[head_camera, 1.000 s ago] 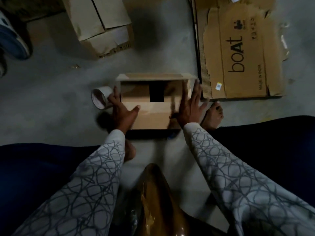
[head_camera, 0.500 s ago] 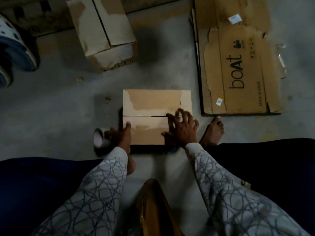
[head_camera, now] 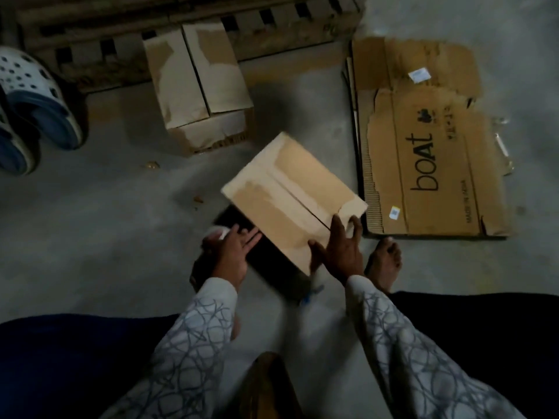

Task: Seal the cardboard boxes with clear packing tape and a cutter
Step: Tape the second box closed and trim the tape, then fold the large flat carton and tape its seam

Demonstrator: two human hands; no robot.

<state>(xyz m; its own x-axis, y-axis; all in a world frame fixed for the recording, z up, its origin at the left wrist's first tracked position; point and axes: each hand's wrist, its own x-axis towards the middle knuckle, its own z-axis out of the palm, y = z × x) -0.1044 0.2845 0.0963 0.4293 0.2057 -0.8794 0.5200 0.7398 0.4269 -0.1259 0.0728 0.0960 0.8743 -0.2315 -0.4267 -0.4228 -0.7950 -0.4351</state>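
A small cardboard box sits on the grey floor, turned diagonally, its two top flaps closed with a bare seam between them. My right hand lies on the box's near right corner with fingers spread over the top. Held open, my left hand has straight fingers at the box's dark left side. A roll of tape peeks out just behind that hand, mostly hidden. A small blue item, too blurred to identify, lies by the box's near corner.
A second cardboard box stands further back, before a wooden pallet. Flattened "boat" cardboard lies at the right. Clogs sit far left. My bare foot is beside the box. A shiny brown object is between my knees.
The flaps were folded shut, then the box was swung from square-on to diagonal. My right hand stayed on its near right corner; my left hand came off the top to the side.
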